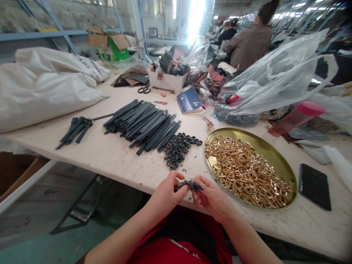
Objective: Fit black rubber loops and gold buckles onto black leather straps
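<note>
Close to the table's front edge, my left hand and my right hand meet over a dark strap. Both are closed on it, the fingers pinching from either side. A small gold-coloured bit shows on the strap between the fingertips; its shape is too small to tell. Just beyond my hands lies a heap of small black loops. Behind these, a wide pile of flat dark straps is spread out. To the right, an oval gold tray holds a mass of gold metal buckles.
A smaller strap bundle lies left, near a white sack. Farther back are scissors, a blue booklet and a filled white box. A phone, a pink-capped bottle and plastic bags occupy the right. A person sits beyond.
</note>
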The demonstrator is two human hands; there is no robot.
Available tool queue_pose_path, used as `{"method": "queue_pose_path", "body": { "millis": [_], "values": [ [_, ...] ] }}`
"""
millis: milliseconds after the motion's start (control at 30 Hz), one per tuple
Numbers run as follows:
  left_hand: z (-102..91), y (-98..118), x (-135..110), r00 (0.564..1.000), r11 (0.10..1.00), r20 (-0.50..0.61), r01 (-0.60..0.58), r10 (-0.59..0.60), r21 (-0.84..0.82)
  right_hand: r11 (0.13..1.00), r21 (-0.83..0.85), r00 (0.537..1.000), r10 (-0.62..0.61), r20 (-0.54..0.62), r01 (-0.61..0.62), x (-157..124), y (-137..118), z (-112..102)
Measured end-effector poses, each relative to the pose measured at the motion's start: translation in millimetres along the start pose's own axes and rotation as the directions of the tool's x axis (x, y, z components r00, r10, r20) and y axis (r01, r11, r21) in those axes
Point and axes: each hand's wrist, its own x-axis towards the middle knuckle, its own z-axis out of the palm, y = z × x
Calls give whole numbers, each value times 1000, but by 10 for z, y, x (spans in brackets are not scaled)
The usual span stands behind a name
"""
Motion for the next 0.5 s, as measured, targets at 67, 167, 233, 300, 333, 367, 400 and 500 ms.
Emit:
{"method": "queue_pose_path", "body": {
  "millis": [67,167,233,300,333,367,400,500],
  "values": [
    [-11,-3,19,1000,1000,22,10,-10,7,999,-46,1000,8,-24,-9,19,10,5],
    [-29,-1,38,998,1000,52,29,-29,11,988,-147,999,38,8,-36,48,37,-6],
    [-41,-4,47,998,998,50,44,-46,46,985,-167,999,45,20,-41,66,63,-28],
    [-52,-19,56,997,993,35,65,-69,96,991,-132,999,40,17,-38,80,89,-51],
    [-55,-28,60,997,990,28,72,-75,118,993,-114,999,40,15,-38,85,100,-60],
    [-58,-36,63,997,988,24,75,-79,131,994,-105,999,36,16,-34,90,107,-66],
    [-59,-42,63,996,989,27,77,-81,129,994,-106,1000,24,18,-22,93,111,-68],
    [-52,-31,50,993,996,81,93,-91,-16,985,-155,996,-82,-40,75,103,105,-63]
  ]
}}
